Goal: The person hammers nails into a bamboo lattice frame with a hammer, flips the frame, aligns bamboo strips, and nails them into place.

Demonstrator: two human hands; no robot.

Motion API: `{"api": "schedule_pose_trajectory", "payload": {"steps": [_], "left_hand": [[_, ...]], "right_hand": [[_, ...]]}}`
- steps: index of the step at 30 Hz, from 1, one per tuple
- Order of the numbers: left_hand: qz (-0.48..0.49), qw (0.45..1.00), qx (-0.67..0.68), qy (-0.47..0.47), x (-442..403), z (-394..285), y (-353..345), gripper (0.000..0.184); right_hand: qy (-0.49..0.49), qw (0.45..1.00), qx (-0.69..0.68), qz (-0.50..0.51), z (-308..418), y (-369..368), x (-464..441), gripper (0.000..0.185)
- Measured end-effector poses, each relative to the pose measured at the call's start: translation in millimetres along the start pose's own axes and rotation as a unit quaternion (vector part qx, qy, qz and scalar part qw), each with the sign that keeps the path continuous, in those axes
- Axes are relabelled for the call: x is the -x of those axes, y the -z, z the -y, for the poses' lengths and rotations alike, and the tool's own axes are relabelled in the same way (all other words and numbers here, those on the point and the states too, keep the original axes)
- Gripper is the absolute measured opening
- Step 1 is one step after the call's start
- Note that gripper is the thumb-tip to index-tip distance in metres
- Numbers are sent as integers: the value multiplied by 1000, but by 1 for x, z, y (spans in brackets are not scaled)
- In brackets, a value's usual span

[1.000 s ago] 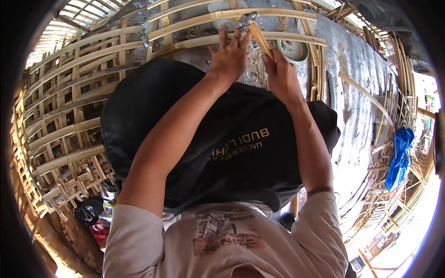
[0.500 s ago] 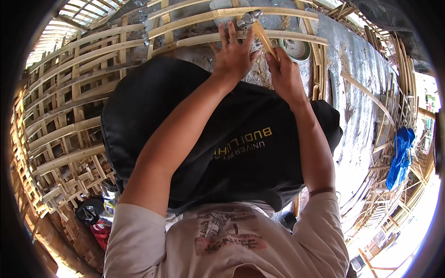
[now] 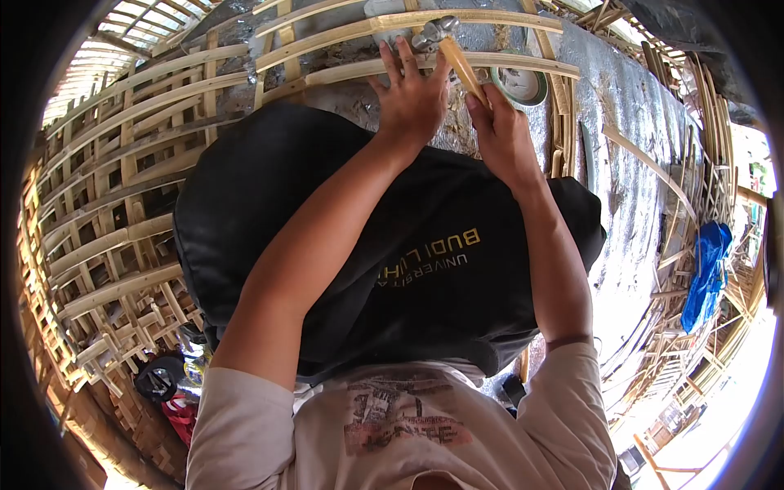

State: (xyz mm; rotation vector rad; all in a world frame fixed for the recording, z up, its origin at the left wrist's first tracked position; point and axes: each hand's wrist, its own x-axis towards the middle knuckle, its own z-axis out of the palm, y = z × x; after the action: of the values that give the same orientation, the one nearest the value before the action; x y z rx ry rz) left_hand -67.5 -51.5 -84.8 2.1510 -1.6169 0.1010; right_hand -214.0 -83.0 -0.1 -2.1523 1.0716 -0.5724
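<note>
My right hand point(image 3: 505, 131) is wrapped round the wooden handle of a hammer point(image 3: 462, 67). Its metal head sits at the upper middle, just beyond my left fingertips and over a slat of the wooden frame point(image 3: 351, 72). My left hand point(image 3: 411, 102) lies palm down with the fingers spread, the tips reaching the slat; nothing shows in its grasp. The thumb side of this hand is close to the hammer handle. Whether the hammer head touches the wood I cannot tell.
A round tin point(image 3: 520, 84) stands right of the hammer. Black cloth with yellow lettering point(image 3: 441, 245) covers my lap. Slatted lattice panels point(image 3: 122, 196) stack up on the left. Silvery sheeting point(image 3: 625, 163) lies on the right, with a blue plastic bag point(image 3: 707, 273) and loose strips beyond.
The hammer head has shifted very slightly left and down. Both hands stay in nearly the same place, and the view has tilted a little.
</note>
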Motion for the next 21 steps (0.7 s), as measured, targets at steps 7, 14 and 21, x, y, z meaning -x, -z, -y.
{"api": "schedule_pose_trajectory", "payload": {"steps": [7,14,21], "left_hand": [[3,1000,-9,-18,1,4,0,52],[2,999,-23,-34,1,7,2,52],[26,998,-23,-50,0,16,9,51]], "right_hand": [[14,1000,-5,-14,-1,0,0,18],[23,999,2,-23,-4,-1,1,18],[15,999,1,-30,-2,3,2,19]]}}
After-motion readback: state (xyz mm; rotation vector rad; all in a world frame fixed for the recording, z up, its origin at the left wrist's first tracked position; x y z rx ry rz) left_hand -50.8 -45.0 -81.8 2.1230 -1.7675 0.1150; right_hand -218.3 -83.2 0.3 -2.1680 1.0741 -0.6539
